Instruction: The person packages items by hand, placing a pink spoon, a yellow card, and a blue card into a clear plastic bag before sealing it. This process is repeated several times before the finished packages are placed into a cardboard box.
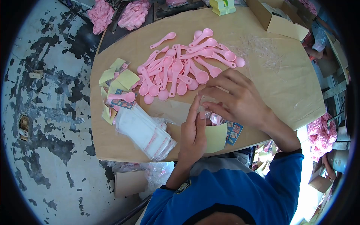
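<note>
My left hand is raised over the near edge of the table, thumb and fingers closed on a clear plastic bag. From the right, my right hand reaches over with bent fingers and grips the same film. Just below lie a pale yellow card and a pink item in shiny plastic, partly hidden by my hands. A blue printed card sits beside the yellow one. Beyond my hands spreads a heap of pink measuring spoons.
At left are a stack of white-looking plastic bags and bagged spoons with yellow cards; a loose spoon lies on blue cards. Thin clear strips are scattered at right. A cardboard box and yellow card stack stand at the back.
</note>
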